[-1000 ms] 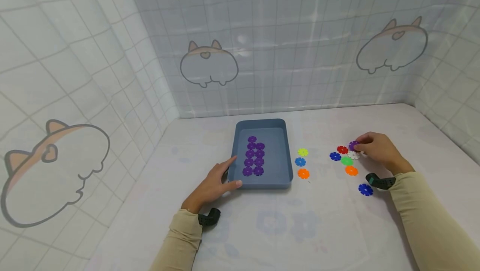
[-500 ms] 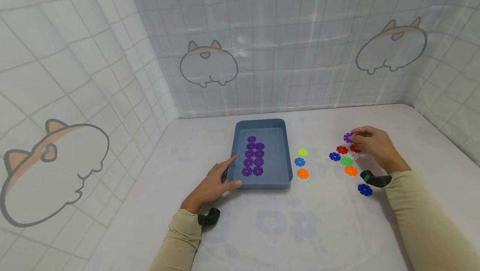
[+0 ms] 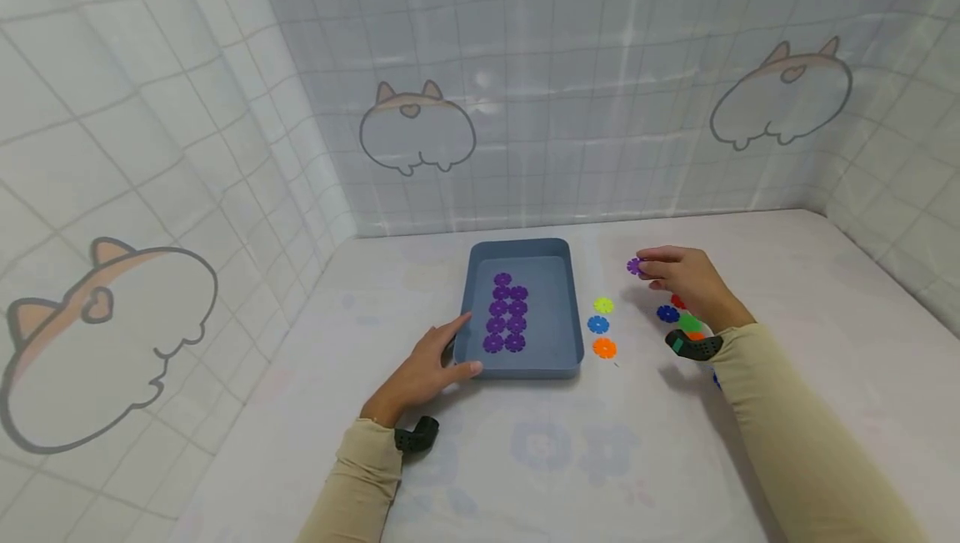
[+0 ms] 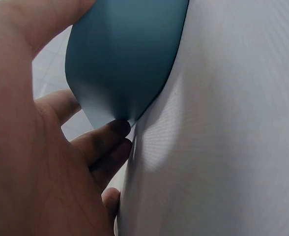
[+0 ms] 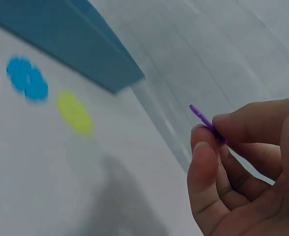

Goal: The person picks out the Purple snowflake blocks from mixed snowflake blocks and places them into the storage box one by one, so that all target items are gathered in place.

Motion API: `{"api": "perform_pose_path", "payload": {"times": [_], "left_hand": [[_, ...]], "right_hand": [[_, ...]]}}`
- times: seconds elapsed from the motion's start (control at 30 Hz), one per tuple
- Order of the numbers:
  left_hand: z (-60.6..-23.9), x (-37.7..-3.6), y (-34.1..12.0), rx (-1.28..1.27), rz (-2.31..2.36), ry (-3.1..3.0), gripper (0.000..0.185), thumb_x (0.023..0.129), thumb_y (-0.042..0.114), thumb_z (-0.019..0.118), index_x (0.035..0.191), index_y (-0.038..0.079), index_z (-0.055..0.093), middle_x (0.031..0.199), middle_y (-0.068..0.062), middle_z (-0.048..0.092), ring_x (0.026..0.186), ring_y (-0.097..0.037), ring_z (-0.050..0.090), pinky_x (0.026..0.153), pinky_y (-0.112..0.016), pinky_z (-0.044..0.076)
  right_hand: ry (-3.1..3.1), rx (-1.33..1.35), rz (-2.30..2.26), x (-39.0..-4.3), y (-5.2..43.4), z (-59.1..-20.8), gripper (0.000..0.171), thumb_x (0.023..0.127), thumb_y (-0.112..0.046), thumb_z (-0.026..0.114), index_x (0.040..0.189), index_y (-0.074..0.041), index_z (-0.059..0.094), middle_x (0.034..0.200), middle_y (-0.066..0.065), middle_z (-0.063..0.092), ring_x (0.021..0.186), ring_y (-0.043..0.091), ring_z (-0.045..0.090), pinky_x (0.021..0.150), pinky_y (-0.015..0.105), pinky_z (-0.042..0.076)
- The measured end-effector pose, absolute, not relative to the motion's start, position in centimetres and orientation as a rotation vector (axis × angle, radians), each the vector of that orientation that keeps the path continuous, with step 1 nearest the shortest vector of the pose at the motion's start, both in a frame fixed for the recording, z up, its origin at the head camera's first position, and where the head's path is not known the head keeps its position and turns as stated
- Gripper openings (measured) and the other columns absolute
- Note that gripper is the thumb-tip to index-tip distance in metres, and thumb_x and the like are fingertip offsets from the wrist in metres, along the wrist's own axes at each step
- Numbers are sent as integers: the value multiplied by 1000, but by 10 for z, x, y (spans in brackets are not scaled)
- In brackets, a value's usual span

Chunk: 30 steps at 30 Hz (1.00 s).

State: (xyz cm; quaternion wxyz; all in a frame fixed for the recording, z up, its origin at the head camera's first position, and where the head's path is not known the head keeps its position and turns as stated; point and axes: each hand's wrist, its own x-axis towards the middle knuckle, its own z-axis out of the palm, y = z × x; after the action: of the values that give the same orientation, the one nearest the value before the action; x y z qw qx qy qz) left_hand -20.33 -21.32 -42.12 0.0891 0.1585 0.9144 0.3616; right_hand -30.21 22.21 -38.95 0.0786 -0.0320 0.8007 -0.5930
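Left forearm in a beige sleeve (image 3: 352, 485) reaches forward from the lower edge of the head view, a black wrist camera (image 3: 416, 436) strapped at the cuff; left hand (image 3: 423, 368) lies flat on the white table (image 3: 525, 460) with fingers extended and relaxed, gripping nothing; its fingers rest against the near left corner of the blue tray (image 3: 566, 309), thumb along the near wall, a contact the left wrist view confirms, where fingertips (image 4: 110, 132) touch the tray's lower edge.

Inside the tray, purple discs (image 3: 508, 314) lie flat in two touching columns, towards the left of the floor.

Just right of the tray, on the table, three single discs form a short column, apart from one another: yellow disc (image 3: 603, 305) farthest, blue disc (image 3: 597, 324) in the middle, orange disc (image 3: 604, 349) nearest.

Right hand (image 3: 686, 280) is raised above the table, between that column and a loose cluster of coloured discs (image 3: 678, 314) partly hidden behind the wrist; thumb and forefinger are pinched together on one purple disc (image 3: 634, 266), held out to the left, edge-on in the right wrist view, remaining fingers curled beneath; the right sleeve (image 3: 795, 434) runs back to the lower right corner.
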Motion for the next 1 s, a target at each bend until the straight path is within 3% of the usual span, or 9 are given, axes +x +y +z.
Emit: {"api": "perform_pose_path", "payload": {"times": [0.17,0.4,0.6,0.8,1.0], "left_hand": [[-420,-203,-215,487,1095,2720,85,93,55,65,162,29,22,164,-6,24,151,-34,12,119,-58,7],[-420,-202,-213,487,1089,2710,86,93,56,64,162,28,21,164,-7,24,151,-35,11,119,-59,7],[-419,-202,-215,501,1087,2724,86,93,54,65,162,25,23,163,-8,25,151,-33,14,120,-57,7],[-419,-202,-215,490,1097,2724,86,93,54,65,162,25,23,163,-9,25,151,-36,12,119,-59,7],[-419,-203,-213,480,1107,2713,86,92,55,66,162,27,23,163,-8,25,151,-35,12,119,-60,8]], "right_hand": [[2323,-178,-1832,-313,184,-387,42,100,-18,64,137,2,58,133,22,58,122,39,56,99,36,51],[2262,-259,-1877,-321,145,-388,38,99,-10,64,135,5,59,128,24,61,116,41,62,100,45,49],[2285,-342,-1876,-326,113,-384,38,97,-10,66,133,4,62,125,21,64,110,41,65,98,45,51],[2350,-382,-1756,-335,85,-384,39,96,-9,68,133,2,63,119,18,68,101,33,70,98,45,51],[2499,-420,-1604,-341,69,-387,35,93,-5,67,127,2,67,109,16,71,89,24,72,87,41,56]]}}
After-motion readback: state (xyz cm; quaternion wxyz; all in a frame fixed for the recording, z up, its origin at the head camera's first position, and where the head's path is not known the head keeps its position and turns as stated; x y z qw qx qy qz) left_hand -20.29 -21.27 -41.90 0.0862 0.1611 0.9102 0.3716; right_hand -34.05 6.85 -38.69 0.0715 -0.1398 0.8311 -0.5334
